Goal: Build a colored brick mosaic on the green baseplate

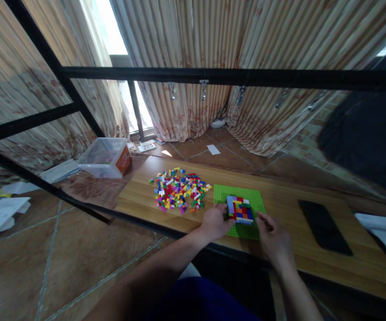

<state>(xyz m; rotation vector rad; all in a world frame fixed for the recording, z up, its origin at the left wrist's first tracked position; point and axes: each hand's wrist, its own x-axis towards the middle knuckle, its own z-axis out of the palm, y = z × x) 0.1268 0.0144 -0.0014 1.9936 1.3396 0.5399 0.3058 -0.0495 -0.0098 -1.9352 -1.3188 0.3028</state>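
A small structure of coloured toy building bricks [241, 210] stands on a green studded baseplate [221, 191]. Its top shows blue, red, yellow, white and light-blue pieces around a partly recessed middle. My left hand [215, 222] grips the structure's left side and near corner, thumb and fingers against the bricks. Just off the right side, my right hand [275, 236] is closed, thumb and forefinger brought together over the plate's right edge. Whether a small brick sits in that pinch is too blurred to tell. To the left, a spread of loose coloured bricks [179, 189] lies on the wooden table.
On the table [286, 209], a black phone-like slab [325, 226] lies right of the plate, with white papers [385, 236] at the far right. A black metal bar [186, 73] crosses ahead. A clear plastic bin [104, 157] stands on the floor at left, before curtains.
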